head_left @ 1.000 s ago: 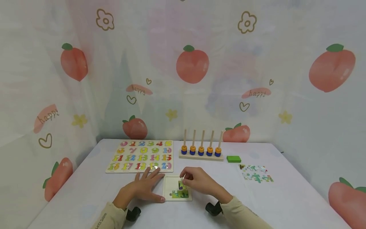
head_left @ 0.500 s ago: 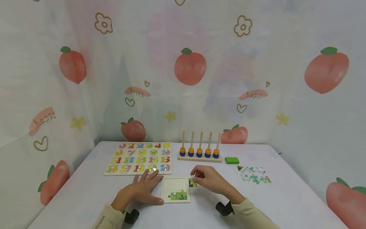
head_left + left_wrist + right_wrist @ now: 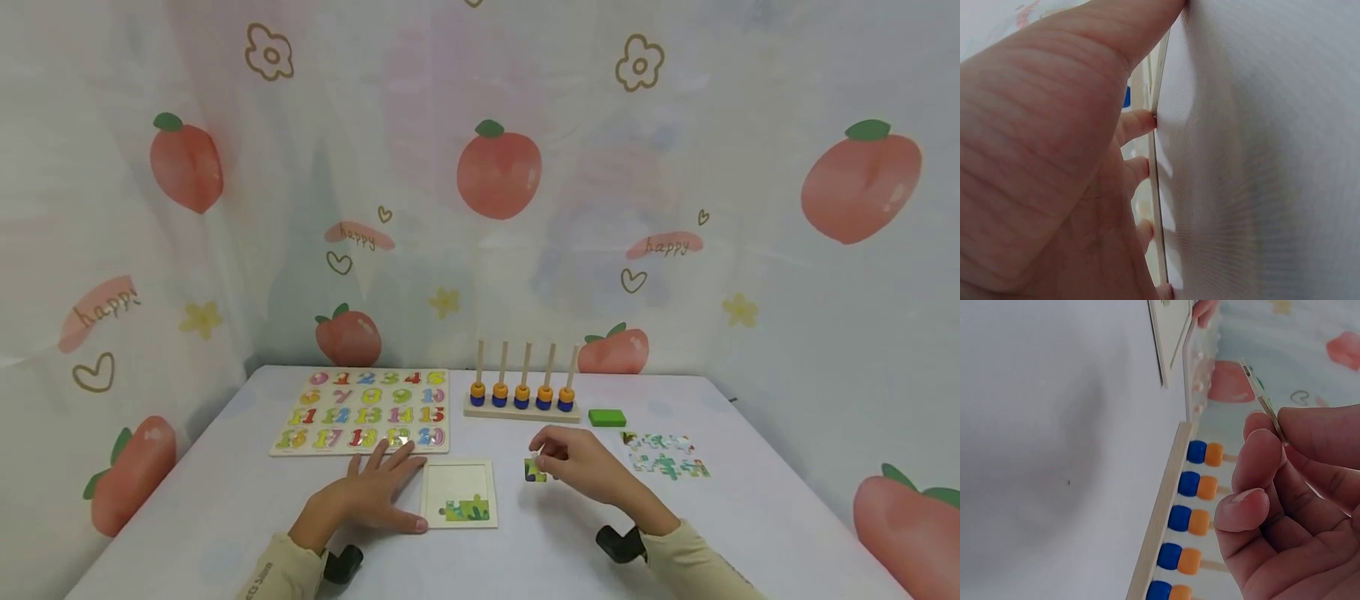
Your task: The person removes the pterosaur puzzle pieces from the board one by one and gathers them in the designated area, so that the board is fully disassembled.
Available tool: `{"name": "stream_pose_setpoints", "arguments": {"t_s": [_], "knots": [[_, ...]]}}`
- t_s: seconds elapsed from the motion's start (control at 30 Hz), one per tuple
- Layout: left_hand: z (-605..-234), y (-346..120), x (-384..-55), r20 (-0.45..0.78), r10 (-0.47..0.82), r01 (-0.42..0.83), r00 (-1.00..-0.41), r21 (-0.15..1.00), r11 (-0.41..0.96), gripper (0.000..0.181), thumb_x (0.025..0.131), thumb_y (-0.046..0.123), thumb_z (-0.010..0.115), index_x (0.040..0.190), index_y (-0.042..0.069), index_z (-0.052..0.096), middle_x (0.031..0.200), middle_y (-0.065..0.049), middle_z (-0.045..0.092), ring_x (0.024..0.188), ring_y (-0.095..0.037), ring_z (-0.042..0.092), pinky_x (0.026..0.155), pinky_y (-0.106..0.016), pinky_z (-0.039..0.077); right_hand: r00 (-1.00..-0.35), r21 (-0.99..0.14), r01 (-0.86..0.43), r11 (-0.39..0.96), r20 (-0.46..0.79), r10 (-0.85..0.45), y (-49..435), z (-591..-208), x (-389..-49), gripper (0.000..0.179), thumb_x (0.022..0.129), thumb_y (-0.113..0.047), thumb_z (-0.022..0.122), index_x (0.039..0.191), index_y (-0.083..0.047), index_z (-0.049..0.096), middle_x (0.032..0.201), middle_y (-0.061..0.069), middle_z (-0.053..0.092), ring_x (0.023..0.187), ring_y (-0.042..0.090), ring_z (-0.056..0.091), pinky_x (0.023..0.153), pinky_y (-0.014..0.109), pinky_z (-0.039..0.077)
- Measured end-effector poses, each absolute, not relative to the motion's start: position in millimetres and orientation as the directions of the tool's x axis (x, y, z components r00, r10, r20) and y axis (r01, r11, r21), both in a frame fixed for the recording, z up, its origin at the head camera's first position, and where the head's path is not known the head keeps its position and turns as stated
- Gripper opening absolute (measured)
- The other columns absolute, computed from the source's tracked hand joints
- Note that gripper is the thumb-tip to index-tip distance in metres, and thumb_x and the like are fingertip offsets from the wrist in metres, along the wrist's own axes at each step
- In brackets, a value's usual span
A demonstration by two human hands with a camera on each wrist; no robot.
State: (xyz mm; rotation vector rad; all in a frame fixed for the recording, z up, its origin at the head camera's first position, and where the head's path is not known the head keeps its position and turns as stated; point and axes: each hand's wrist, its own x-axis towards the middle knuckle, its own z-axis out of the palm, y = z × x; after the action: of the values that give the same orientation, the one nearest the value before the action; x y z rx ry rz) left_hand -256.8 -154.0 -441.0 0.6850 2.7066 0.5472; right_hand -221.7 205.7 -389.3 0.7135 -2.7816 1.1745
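A green and purple jigsaw piece [image 3: 534, 471] is pinched between the thumb and fingers of my right hand [image 3: 581, 467], above the table to the right of the puzzle tray. The right wrist view shows this piece [image 3: 1262, 400] edge-on, off the table. The square puzzle tray [image 3: 457, 477] lies in front of me with joined green pieces [image 3: 467, 508] along its lower right. My left hand [image 3: 375, 496] is spread flat at the tray's left side, its thumb at the tray's lower left corner and its fingertips reaching the number board [image 3: 367, 446].
A bead stacker [image 3: 521, 412] with upright pegs and blue and orange rings stands at the back. Right of it lies a green block [image 3: 607, 417]. Several loose jigsaw pieces [image 3: 666, 456] are grouped on the right of the table. Patterned cloth hangs behind.
My right hand has lifted the jigsaw piece away from the tray and carried it right. My left hand stays at the tray's left edge.
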Motion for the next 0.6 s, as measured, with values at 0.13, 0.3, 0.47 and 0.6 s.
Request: {"name": "stream_pose_setpoints", "arguments": {"t_s": [0.13, 0.3, 0.47, 0.6], "knots": [[-447.5, -155.0, -261.0, -0.168, 0.525, 0.419, -0.834, 0.424, 0.803, 0.11, 0.082, 0.079, 0.075, 0.167, 0.021, 0.036, 0.178, -0.013, 0.016, 0.161, -0.051, -0.002, 0.117, -0.081, -0.002, -0.908, -0.68, -0.402, 0.613, 0.207, -0.366, 214.4, -389.0, -218.5, 0.012, 0.1, -0.005, 0.073, 0.112, -0.001, 0.072, 0.086, -0.002, 0.067, 0.075, 0.018, 0.061, 0.065, 0.027, 0.053], [-449.9, -156.2, -262.2, -0.147, 0.533, 0.433, -0.833, 0.428, 0.794, 0.11, 0.082, 0.08, 0.075, 0.167, 0.021, 0.037, 0.178, -0.012, 0.016, 0.161, -0.05, -0.002, 0.118, -0.08, -0.003, -0.914, -0.692, -0.388, 0.609, 0.206, -0.349, 223.6, -390.7, -216.9, 0.012, 0.1, -0.004, 0.073, 0.112, -0.001, 0.072, 0.086, -0.001, 0.067, 0.075, 0.018, 0.062, 0.065, 0.027, 0.053], [-451.9, -155.9, -262.7, -0.15, 0.525, 0.426, -0.838, 0.423, 0.8, 0.111, 0.081, 0.082, 0.074, 0.166, 0.022, 0.038, 0.177, -0.013, 0.018, 0.161, -0.05, -0.001, 0.117, -0.082, -0.003, -0.924, -0.702, -0.366, 0.61, 0.199, -0.326, 234.8, -393.6, -214.0, 0.014, 0.1, -0.005, 0.073, 0.112, 0.001, 0.071, 0.087, 0.0, 0.068, 0.076, 0.019, 0.062, 0.065, 0.027, 0.054], [-448.7, -155.7, -260.6, -0.164, 0.521, 0.419, -0.838, 0.419, 0.806, 0.109, 0.082, 0.078, 0.076, 0.166, 0.02, 0.038, 0.177, -0.014, 0.018, 0.161, -0.051, -0.001, 0.118, -0.081, -0.002, -0.937, -0.711, -0.338, 0.617, 0.189, -0.294, 244.7, -394.2, -211.5, 0.015, 0.1, -0.006, 0.073, 0.113, 0.002, 0.071, 0.088, 0.0, 0.068, 0.076, 0.018, 0.062, 0.065, 0.027, 0.054]]}}
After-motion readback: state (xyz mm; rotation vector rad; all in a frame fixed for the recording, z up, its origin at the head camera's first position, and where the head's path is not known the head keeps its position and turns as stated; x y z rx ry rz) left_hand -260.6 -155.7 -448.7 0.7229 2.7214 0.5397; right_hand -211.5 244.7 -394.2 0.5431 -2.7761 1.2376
